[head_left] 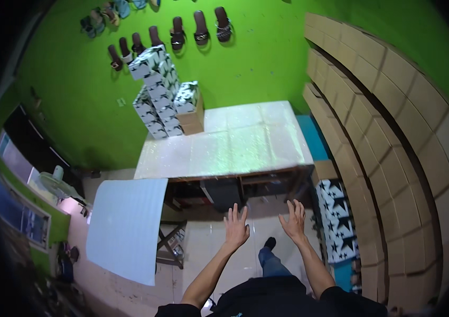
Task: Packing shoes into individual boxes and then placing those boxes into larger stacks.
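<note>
Both of my hands are held out in front of me above the tiled floor, with nothing in them. My left hand (236,227) has its fingers stretched and spread. To its right, my right hand (293,221) is spread in the same way, palm turned inward. Ahead of them stands a table (245,140) with a shiny, whitish cover, apart from my fingertips. On the table's far left, black-and-white patterned boxes (157,98) rise in tall stacks. Beside them a shorter stack of brown boxes (192,120) carries a patterned one on top.
Cardboard boxes (364,105) line shelves along the right wall. Low on the right lies a star-patterned box (335,219). A light blue board (127,227) on a wooden stand (170,245) is at my left, near a fan (58,182). Sandals (200,29) hang on the green wall.
</note>
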{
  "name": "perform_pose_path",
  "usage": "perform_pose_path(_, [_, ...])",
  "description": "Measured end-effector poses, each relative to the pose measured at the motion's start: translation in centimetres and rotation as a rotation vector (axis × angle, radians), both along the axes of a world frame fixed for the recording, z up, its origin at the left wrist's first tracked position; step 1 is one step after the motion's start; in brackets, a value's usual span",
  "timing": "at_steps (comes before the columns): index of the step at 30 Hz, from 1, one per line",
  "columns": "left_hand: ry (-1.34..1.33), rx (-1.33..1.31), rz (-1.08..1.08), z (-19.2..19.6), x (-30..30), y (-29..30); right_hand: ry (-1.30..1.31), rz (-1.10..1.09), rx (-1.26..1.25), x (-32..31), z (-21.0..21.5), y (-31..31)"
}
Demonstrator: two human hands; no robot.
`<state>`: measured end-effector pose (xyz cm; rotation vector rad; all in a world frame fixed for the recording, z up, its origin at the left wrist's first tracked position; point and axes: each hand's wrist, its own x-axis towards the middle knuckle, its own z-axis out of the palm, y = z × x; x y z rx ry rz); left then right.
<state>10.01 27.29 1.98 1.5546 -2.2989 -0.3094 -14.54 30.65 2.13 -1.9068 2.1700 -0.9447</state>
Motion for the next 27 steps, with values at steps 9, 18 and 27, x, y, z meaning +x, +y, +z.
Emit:
perform_pose_path(9, [-0.070,-0.170,0.203,5.3,4.3,-19.4,-0.008,0.299,-0.172,4.2,5.0,-23.3])
perform_pose_path(18, [0.035,-0.284,0.359,8.5,12.0,-33.9,0.062,0.599,-0.277,15.6,10.4,-45.0])
perform_pose_path(27, [0.054,-0.323,0.232,9.5,21.0,-49.6,0.220,0.550,-0.206,29.1,12.0,-62.2])
